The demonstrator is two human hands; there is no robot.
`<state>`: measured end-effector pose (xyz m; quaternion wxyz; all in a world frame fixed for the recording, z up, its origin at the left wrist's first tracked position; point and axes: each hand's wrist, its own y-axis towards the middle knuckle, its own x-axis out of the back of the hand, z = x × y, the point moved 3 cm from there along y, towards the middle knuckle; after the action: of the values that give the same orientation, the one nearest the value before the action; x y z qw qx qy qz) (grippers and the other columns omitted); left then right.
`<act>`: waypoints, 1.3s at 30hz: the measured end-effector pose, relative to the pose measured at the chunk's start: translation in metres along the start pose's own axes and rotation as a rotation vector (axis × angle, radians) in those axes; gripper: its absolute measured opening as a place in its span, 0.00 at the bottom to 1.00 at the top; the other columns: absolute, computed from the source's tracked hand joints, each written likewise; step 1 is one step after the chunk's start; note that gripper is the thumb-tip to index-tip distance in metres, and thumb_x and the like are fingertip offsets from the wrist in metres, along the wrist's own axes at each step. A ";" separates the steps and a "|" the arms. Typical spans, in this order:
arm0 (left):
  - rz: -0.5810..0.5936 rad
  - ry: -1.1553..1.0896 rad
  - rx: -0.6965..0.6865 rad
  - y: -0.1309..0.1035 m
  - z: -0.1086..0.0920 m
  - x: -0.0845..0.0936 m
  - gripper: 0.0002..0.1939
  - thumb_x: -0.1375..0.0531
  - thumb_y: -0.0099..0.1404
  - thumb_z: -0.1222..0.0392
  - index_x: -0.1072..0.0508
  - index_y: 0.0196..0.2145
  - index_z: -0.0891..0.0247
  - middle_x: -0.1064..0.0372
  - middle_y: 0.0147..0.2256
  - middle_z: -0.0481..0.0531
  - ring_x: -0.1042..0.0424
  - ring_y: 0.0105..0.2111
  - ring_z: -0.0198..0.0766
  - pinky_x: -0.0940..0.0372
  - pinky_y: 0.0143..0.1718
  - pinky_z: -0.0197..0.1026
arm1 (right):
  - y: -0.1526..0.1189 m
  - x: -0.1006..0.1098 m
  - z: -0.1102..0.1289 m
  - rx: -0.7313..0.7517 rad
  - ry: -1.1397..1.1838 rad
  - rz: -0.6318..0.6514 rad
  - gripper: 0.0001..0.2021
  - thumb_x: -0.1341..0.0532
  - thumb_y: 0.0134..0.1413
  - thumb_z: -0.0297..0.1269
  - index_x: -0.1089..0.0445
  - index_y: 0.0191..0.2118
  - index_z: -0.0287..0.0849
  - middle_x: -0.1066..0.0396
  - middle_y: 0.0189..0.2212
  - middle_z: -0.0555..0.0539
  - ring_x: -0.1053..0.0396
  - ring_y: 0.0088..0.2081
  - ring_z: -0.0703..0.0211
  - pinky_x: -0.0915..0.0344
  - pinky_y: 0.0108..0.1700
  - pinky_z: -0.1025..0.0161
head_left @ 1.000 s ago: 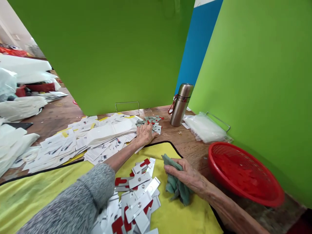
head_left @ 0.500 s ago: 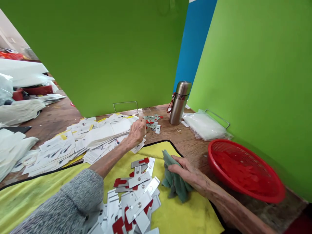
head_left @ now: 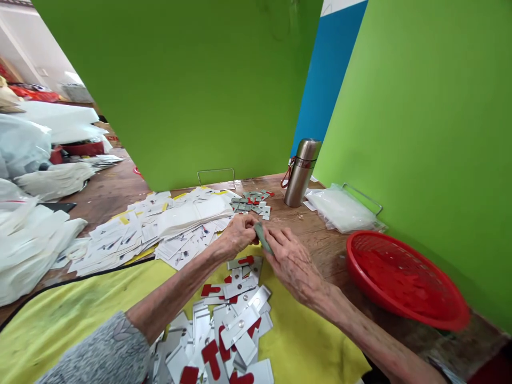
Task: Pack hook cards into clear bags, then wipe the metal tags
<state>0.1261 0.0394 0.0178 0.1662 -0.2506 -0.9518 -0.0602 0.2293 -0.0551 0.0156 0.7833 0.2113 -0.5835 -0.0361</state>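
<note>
My left hand (head_left: 240,233) is closed, its fingertips meeting the green cloth (head_left: 262,237); whatever it pinches is hidden. My right hand (head_left: 290,258) grips that cloth, which is mostly covered by the fingers and shows as a narrow fold between both hands. Just beyond the left hand lies a small pile of metal plates (head_left: 250,202), some with red parts. Below the hands, a larger heap of silver plates with red pieces (head_left: 240,322) rests on a yellow towel (head_left: 308,341) with a dark border.
Printed white cards (head_left: 120,234) spread over the wooden table at left, beside white bags (head_left: 36,234). At the back stands a steel thermos (head_left: 303,173). A clear plastic packet (head_left: 344,208) and a tilted red basket (head_left: 408,277) with red pieces sit at right. Green panels (head_left: 180,96) enclose the back and right.
My left hand has come back from the small plate pile to the cloth. My right hand has raised the cloth to meet it and folded it closer. The view has shifted slightly.
</note>
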 end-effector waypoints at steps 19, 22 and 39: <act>0.215 -0.067 0.239 -0.071 0.005 0.012 0.14 0.42 0.55 0.50 0.32 0.22 0.64 0.40 0.16 0.42 0.43 0.16 0.28 0.48 0.20 0.33 | -0.040 0.020 -0.020 -0.779 1.173 0.280 0.24 0.32 0.36 0.58 0.37 0.23 0.41 0.36 0.16 0.54 0.36 0.17 0.65 0.38 0.20 0.68; 0.184 0.244 0.182 -0.077 0.016 0.042 0.19 0.45 0.56 0.43 0.29 0.23 0.63 0.33 0.20 0.48 0.36 0.21 0.35 0.43 0.23 0.37 | -0.039 0.031 -0.041 -0.735 0.951 0.220 0.24 0.36 0.39 0.60 0.40 0.22 0.42 0.37 0.16 0.53 0.36 0.18 0.63 0.38 0.21 0.65; -0.424 0.723 -0.087 -0.078 0.099 0.147 0.13 0.51 0.60 0.47 0.38 0.28 0.58 0.34 0.27 0.50 0.33 0.27 0.40 0.37 0.29 0.42 | 0.090 -0.006 -0.077 -0.562 0.012 0.275 0.08 0.40 0.56 0.38 0.27 0.33 0.38 0.26 0.34 0.44 0.29 0.36 0.55 0.35 0.36 0.63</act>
<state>-0.0609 0.0588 -0.0263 0.4629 -0.0185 -0.8592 -0.2172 0.2822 0.0510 0.0265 0.8120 -0.0944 -0.5692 -0.0885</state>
